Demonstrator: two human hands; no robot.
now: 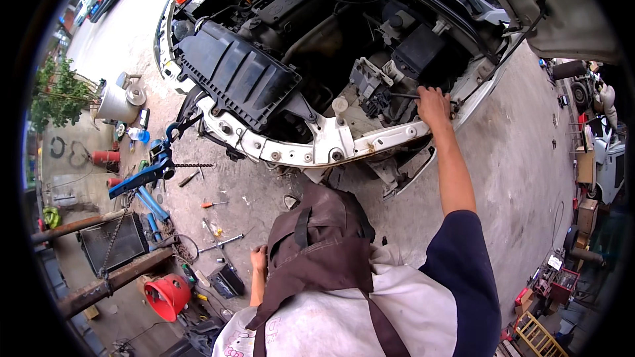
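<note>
inside the engine bay (390, 139), right fingers (426, 98) hold a dark rod (405, 96); of left fingers (258, 251) i cannot tell.

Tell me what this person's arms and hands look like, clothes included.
The right hand and forearm are bare, below a short, loose navy sleeve. The left hand is bare too; its sleeve cannot be made out. The shirt is whitish with a pink print, under a brown apron.
</note>
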